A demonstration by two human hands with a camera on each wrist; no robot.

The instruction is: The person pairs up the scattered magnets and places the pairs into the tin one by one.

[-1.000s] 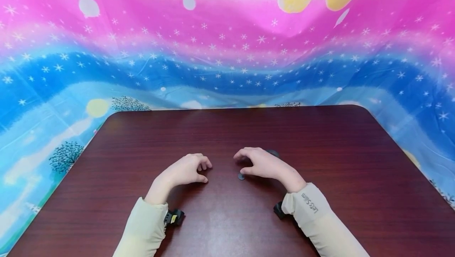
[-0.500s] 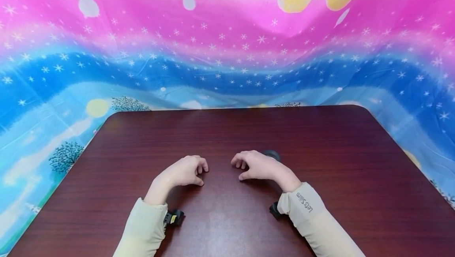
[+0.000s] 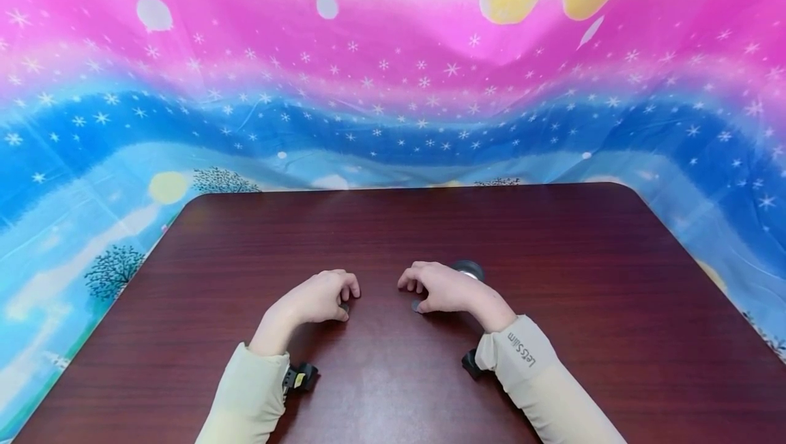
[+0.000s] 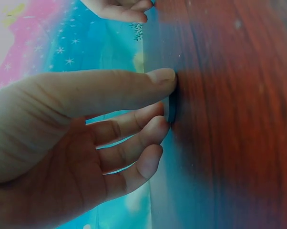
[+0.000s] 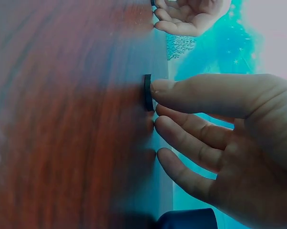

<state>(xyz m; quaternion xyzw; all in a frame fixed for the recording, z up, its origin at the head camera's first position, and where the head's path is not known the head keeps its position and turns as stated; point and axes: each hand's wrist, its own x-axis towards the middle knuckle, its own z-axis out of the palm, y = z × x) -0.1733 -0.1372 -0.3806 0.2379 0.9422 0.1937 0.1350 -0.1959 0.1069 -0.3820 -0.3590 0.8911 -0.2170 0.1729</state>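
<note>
My left hand is held low over the table, its fingers loosely bent. Its thumb touches a small thin dark disc, which lies between thumb and fingertips; whether the fingertips meet the disc is unclear. In the head view only a sliver of this disc shows behind the thumb. Facing it, my right hand has its thumb tip on a second small dark disc lying flat. Part of that disc pokes out beyond the thumb. The right fingers spread relaxed, their tips at the tabletop.
Just behind the right hand stands a round dark object with a bright centre; its dark side shows in the right wrist view. The brown table ends at a patterned cloth. Each wrist carries a small black camera.
Both hands have come down slightly and drawn a little towards me; the right one also shifted left. The left disc now shows behind the thumb. The right disc was briefly hidden and shows again.
</note>
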